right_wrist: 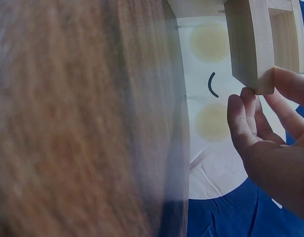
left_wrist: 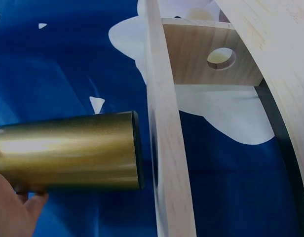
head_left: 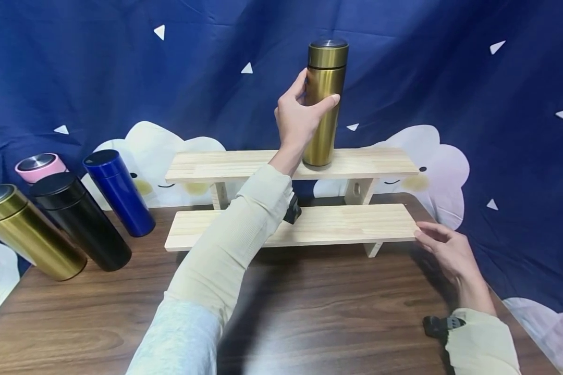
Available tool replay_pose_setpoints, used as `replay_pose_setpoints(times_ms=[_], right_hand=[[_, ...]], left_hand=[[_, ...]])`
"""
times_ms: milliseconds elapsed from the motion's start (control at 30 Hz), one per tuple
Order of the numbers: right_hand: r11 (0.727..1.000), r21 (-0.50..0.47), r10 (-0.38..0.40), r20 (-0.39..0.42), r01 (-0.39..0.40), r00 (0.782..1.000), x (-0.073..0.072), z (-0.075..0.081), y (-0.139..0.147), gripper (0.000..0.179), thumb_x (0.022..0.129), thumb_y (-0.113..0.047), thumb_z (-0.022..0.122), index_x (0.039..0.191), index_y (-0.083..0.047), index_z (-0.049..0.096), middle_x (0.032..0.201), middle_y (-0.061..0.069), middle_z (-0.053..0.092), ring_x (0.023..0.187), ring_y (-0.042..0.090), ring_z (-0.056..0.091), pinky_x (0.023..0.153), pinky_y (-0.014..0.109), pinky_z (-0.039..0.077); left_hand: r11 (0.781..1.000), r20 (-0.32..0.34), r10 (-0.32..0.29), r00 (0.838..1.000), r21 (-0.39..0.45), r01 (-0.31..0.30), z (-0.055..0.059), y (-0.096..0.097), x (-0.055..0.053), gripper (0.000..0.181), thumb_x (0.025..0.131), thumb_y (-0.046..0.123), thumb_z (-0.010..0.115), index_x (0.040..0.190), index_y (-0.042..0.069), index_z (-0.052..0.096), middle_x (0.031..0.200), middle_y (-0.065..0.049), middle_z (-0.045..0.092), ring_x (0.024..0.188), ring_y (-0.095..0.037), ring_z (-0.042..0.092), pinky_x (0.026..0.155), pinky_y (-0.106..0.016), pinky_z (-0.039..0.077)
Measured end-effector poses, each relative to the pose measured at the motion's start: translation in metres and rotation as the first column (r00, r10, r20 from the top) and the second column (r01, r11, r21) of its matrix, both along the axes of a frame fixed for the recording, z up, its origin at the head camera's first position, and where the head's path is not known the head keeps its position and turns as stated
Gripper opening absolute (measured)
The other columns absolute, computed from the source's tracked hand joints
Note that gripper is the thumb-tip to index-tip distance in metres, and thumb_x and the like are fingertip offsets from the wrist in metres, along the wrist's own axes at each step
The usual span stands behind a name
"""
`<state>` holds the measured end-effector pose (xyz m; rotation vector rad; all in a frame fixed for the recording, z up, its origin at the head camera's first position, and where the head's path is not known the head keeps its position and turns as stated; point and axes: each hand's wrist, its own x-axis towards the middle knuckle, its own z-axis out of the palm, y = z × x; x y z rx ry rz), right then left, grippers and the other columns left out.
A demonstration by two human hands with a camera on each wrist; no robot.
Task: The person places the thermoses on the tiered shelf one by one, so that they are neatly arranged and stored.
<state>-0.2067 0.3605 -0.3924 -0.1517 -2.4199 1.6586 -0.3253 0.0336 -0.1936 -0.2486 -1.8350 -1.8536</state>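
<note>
Pale sleeve (head_left: 216,255) fabric is filling the lower middle of the frame, running up toward the left hand (head_left: 300,117) at upper centre. That hand is clasping a gold bottle (head_left: 327,88), thumb and fingers wrapping its body from the left, presumably so that it is standing upright with its base free. The base is sitting at or just above the upper board (head_left: 380,161) of a wooden stand (head_left: 358,191), right of its middle; the left wrist view is hinting at a thin gap, but I cannot tell for sure. At the right, the right hand (head_left: 450,255) is pinching the end of the lower board (head_left: 352,224), probably steadying the stand against a nudge. At the left, a second gold bottle (head_left: 37,234), black bottle (head_left: 84,221), blue bottle (head_left: 122,195) and partly hidden pink bottle (head_left: 39,165) are standing close together on the brown table (head_left: 347,312), seemingly grouped for easy reach.
</note>
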Motion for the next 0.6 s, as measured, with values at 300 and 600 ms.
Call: replay_pose_setpoints(times_ms=[300, 600], right_hand=[[1.0, -0.023, 0.006, -0.009, -0.006, 1.0, -0.001, 0.002, -0.003, 0.047, 0.095, -0.008, 0.07, 0.13, 0.018, 0.054, 0.088, -0.019, 0.065, 0.079, -0.004, 0.065, 0.073, 0.015, 0.054], [0.998, -0.061, 0.019, -0.014, -0.019, 1.0, -0.003, 0.001, -0.005, 0.046, 0.094, -0.007, 0.071, 0.13, 0.017, 0.056, 0.088, -0.019, 0.066, 0.079, -0.004, 0.066, 0.072, 0.014, 0.053]], left_hand=[[0.998, 0.013, 0.055, 0.998, -0.04, -0.054, -0.008, 0.002, -0.004, 0.082, 0.075, 0.025, 0.091, 0.148, 0.021, 0.055, 0.135, 0.008, 0.065, 0.104, 0.0, 0.065, 0.087, -0.013, 0.045], [0.991, 0.003, 0.066, 0.998, -0.114, -0.065, -0.012, -0.001, -0.007, 0.083, 0.075, 0.031, 0.09, 0.149, 0.023, 0.054, 0.134, 0.008, 0.065, 0.101, -0.003, 0.066, 0.087, -0.017, 0.045]])
